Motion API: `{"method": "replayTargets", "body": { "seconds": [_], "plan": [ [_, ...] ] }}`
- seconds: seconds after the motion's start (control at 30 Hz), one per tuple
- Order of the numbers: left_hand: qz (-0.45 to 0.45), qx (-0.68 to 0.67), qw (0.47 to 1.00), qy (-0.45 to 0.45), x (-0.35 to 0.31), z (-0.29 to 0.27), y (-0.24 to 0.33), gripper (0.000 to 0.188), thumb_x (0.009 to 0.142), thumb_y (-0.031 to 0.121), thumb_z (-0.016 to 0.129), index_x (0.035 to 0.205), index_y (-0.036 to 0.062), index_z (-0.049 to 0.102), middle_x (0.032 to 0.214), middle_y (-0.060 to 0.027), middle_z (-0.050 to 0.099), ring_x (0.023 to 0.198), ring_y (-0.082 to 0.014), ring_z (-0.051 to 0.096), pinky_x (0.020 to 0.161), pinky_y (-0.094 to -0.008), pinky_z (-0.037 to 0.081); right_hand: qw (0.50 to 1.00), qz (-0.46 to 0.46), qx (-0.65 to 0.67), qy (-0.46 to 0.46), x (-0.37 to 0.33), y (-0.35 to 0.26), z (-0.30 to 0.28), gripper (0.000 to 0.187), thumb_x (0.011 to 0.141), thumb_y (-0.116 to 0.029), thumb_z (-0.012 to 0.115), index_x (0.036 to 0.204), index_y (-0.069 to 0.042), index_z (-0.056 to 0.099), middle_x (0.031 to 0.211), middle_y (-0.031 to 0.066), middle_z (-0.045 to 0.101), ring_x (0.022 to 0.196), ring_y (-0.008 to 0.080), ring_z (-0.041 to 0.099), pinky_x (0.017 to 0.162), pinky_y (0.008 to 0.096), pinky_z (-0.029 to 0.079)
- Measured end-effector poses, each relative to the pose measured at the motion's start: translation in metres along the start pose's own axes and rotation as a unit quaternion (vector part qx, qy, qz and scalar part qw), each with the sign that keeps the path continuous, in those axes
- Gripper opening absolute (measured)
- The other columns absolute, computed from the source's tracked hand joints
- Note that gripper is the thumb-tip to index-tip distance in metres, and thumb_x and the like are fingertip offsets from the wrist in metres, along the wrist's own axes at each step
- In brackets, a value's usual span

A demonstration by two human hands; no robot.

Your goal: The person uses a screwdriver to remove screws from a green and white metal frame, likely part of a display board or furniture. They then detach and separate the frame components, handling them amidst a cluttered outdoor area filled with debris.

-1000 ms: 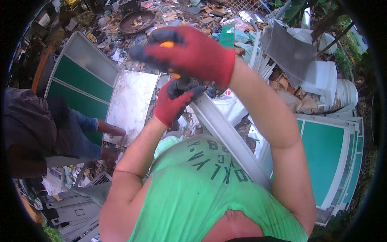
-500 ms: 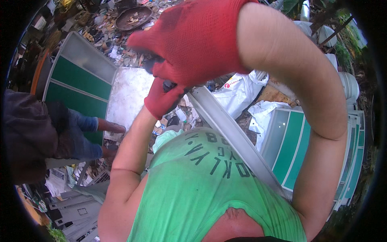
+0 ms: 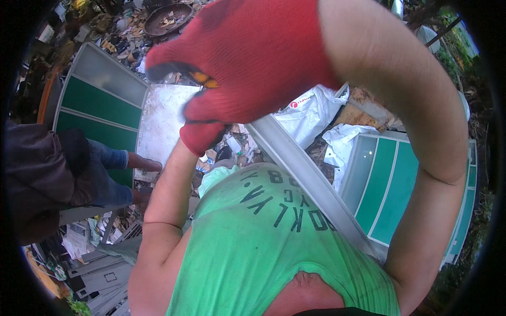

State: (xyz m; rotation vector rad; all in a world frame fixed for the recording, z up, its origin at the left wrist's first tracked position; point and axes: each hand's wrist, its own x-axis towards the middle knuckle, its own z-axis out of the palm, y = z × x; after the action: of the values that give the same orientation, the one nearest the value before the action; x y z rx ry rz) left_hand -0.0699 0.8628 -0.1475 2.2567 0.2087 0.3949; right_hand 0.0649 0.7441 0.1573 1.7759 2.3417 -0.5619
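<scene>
My right hand [image 3: 258, 66], in a red knitted glove, is raised close to the camera. Its fingers are curled around a black-and-orange object [image 3: 204, 79], mostly hidden in the grip, whose kind I cannot tell. Just below it, my left hand [image 3: 201, 138] wears a matching glove and is closed; whatever it holds is covered by the right hand. A long grey metal profile [image 3: 311, 184] slants across my green shirt from beside my hands down toward my right elbow. Its upper end disappears behind the right glove, so contact there cannot be made out.
Another person [image 3: 42, 179] in a dark top and jeans is at the left, by a green-and-frosted panel [image 3: 97, 100] and a whitish board [image 3: 163, 113]. Another green panel [image 3: 382, 184] stands right. White sacks [image 3: 311, 116], scattered scrap and a round rusty pan [image 3: 167, 20] lie beyond.
My right hand has come closer to the camera and shifted slightly, now covering more of the left hand. Orange on the held object has come into view. The metal profile has hardly moved.
</scene>
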Motion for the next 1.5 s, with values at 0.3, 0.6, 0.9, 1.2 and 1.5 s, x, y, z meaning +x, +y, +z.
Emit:
{"method": "replayTargets", "body": {
  "seconds": [0.3, 0.6, 0.9, 1.2, 1.5],
  "plan": [
    [-0.033, -0.035, 0.999, -0.018, 0.001, 0.006, -0.006, 0.067, 0.088, 0.032, 0.072, 0.146, 0.0123, 0.047, 0.152, -0.012, 0.046, 0.141, -0.0266, 0.042, 0.115, -0.0421, 0.034, 0.971, -0.074, -0.111, 0.197, 0.001, 0.0, 0.051, 0.044, 0.089, -0.026, 0.067, 0.129, -0.01, 0.056, 0.096, 0.0199, 0.072, 0.09, 0.0356, 0.072, 0.079, 0.0438, 0.057],
    [0.022, -0.252, 0.964, 0.084, 0.018, -0.001, 0.05, 0.032, 0.08, 0.011, 0.079, 0.111, 0.0045, 0.073, 0.093, -0.0056, 0.077, 0.083, -0.0118, 0.07, 0.073, -0.0293, 0.055, 0.915, -0.016, 0.101, 0.39, -0.002, 0.046, 0.106, 0.077, 0.079, -0.039, 0.078, 0.136, 0.0, 0.045, 0.101, 0.0285, 0.068, 0.096, 0.0442, 0.068, 0.085, 0.0468, 0.056],
    [-0.032, -0.307, 0.95, 0.044, 0.019, -0.005, 0.069, 0.041, 0.08, 0.01, 0.081, 0.118, 0.0031, 0.067, 0.102, -0.0026, 0.072, 0.091, -0.009, 0.065, 0.081, -0.0283, 0.054, 0.901, 0.083, 0.199, 0.376, -0.012, 0.044, 0.155, 0.033, 0.079, -0.026, 0.075, 0.106, -0.009, 0.067, 0.089, 0.0193, 0.07, 0.085, 0.0402, 0.068, 0.074, 0.0471, 0.055],
    [0.067, -0.037, 0.994, 0.078, 0.006, -0.02, 0.078, 0.04, 0.079, 0.017, 0.078, 0.115, 0.0047, 0.066, 0.111, -0.0163, 0.067, 0.103, -0.0357, 0.066, 0.091, -0.0411, 0.051, 0.895, 0.051, 0.195, 0.398, -0.014, 0.049, 0.161, 0.043, 0.078, -0.02, 0.075, 0.116, -0.006, 0.06, 0.088, 0.0213, 0.069, 0.083, 0.0419, 0.068, 0.073, 0.0473, 0.055],
    [-0.023, -0.003, 0.999, -0.023, 0.019, -0.032, 0.084, 0.029, 0.08, 0.025, 0.076, 0.104, 0.0088, 0.073, 0.106, -0.015, 0.066, 0.101, -0.0366, 0.065, 0.09, -0.0436, 0.051, 0.884, 0.049, 0.224, 0.408, -0.017, 0.053, 0.161, 0.042, 0.079, -0.01, 0.074, 0.118, -0.004, 0.061, 0.094, 0.0187, 0.071, 0.088, 0.0343, 0.07, 0.077, 0.0415, 0.056]
  ]
}}
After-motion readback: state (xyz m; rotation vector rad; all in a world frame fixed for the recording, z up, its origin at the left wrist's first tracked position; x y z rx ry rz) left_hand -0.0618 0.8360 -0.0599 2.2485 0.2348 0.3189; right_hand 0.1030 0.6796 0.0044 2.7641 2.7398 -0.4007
